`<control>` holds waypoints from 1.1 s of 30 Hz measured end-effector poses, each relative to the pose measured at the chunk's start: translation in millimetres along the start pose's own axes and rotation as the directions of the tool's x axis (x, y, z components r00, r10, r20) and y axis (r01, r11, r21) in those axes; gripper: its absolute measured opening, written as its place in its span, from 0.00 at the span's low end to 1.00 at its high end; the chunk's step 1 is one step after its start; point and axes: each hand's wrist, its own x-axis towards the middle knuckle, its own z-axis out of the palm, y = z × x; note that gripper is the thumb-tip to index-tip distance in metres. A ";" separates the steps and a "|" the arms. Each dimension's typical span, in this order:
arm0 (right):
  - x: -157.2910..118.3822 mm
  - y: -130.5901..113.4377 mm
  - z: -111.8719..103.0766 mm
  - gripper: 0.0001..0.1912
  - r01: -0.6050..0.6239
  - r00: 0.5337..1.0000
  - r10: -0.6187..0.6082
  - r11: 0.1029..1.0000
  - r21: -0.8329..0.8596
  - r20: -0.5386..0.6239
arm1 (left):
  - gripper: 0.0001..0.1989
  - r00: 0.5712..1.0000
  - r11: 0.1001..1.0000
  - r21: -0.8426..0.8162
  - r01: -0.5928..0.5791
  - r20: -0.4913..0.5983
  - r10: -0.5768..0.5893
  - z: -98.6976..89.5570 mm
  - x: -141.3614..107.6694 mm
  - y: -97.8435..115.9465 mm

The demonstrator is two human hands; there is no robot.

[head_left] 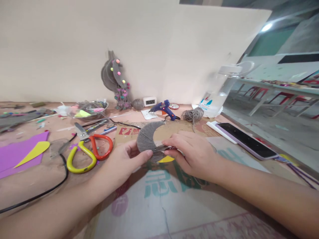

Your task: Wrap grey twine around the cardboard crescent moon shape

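A crescent wrapped in grey yarn (146, 138) is held above the cardboard in the middle of the table. My left hand (132, 156) grips its lower left side, thumb on the front face. At its lower right end, my right hand (190, 151) pinches a strip of the same grey, fingers and thumb together. The far tip of the crescent points up and right. Just below it, a yellow piece (166, 159) shows between my hands. My right fingers partly hide the crescent's lower tip.
Scissors (86, 152), purple sheets (20, 154) and a black cable (65, 169) lie left. Behind are a blue glue gun (164, 109), a grey yarn bundle (193, 114) and a bowl (89, 111). A phone (246, 139) and bottle (216, 94) stand or lie right.
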 end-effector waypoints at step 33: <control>1.8 -2.8 -3.7 0.11 -0.100 0.993 0.096 0.994 0.051 0.069 | 0.09 0.998 0.995 -0.083 0.052 0.044 -0.048 -0.3 -3.9 5.7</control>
